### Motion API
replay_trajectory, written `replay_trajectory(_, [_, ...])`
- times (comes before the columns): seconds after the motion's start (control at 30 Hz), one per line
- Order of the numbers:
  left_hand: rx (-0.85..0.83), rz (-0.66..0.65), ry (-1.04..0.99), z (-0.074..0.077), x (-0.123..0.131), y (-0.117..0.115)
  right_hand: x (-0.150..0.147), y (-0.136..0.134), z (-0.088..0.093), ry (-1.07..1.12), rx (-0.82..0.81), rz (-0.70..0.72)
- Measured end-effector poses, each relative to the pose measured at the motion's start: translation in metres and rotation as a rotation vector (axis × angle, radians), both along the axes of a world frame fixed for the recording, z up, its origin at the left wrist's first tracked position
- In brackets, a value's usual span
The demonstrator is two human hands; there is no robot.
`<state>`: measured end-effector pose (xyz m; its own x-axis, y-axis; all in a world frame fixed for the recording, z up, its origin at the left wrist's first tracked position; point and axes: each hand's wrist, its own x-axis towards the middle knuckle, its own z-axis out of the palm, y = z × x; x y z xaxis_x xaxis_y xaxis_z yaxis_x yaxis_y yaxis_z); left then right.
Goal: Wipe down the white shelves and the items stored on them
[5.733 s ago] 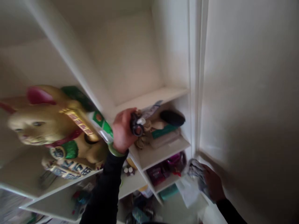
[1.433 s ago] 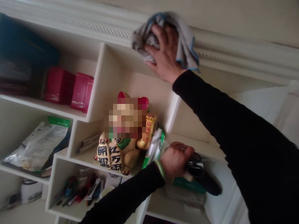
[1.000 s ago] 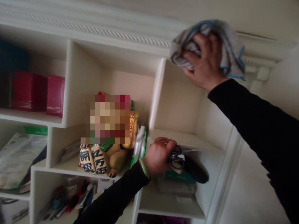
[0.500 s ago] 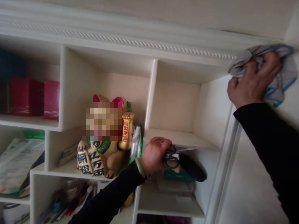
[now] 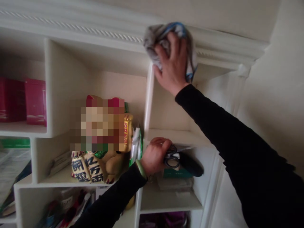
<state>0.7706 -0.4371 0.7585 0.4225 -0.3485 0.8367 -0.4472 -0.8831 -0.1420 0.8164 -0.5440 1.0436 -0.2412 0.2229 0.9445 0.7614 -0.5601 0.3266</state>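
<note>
My right hand (image 5: pixel 173 61) presses a grey cloth with blue edging (image 5: pixel 154 36) against the rope-patterned trim (image 5: pixel 114 34) along the top of the white shelf unit. Its fingers are bent over the bunched cloth. Lower down, my left hand (image 5: pixel 155 155), with a pale green bangle on its wrist, is closed around a pair of dark-handled scissors (image 5: pixel 172 161). A long black object (image 5: pixel 193 166) sticks out beside the scissors, seemingly in the same grip; its kind is unclear. Both hands are in front of the right-hand compartments.
A gold beckoning cat figurine (image 5: pixel 114 166) stands in the middle compartment. Pink boxes (image 5: pixel 35 101) sit on the left shelf. Papers and a green box (image 5: pixel 178 173) lie below my left hand. Small items (image 5: pixel 71 205) fill the lower compartment.
My right hand has moved left along the top trim with the cloth, away from the right corner. My left hand still holds the scissors in nearly the same place. The view has shifted slightly.
</note>
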Motion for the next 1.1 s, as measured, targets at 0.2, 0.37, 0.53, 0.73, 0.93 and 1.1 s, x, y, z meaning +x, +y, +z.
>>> replay_trajectory(0.2, [-0.017, -0.011, -0.018, 0.001, -0.003, -0.001, 0.041, -0.049, 0.014, -0.024, -0.141, -0.038])
replay_trajectory(0.37, [-0.021, -0.019, -0.009, 0.002, -0.003, -0.002, 0.13, -0.123, 0.0, 0.034, 0.151, -0.108])
replay_trajectory(0.53, [0.006, -0.048, -0.038, 0.001, -0.001, 0.001, 0.167, -0.152, -0.01, 0.117, 0.324, -0.152])
replay_trajectory(0.73, [0.004, -0.027, 0.047, 0.0, 0.001, 0.001, 0.183, -0.19, 0.005, 0.176, 0.325, -0.351])
replay_trajectory(0.93, [0.028, -0.005, 0.09, 0.001, 0.0, -0.002, 0.222, -0.208, 0.017, -0.09, 0.356, -0.253])
replay_trajectory(1.1, [0.062, -0.005, 0.097, 0.0, 0.0, -0.001, 0.218, -0.162, 0.026, -0.172, 0.382, -0.143])
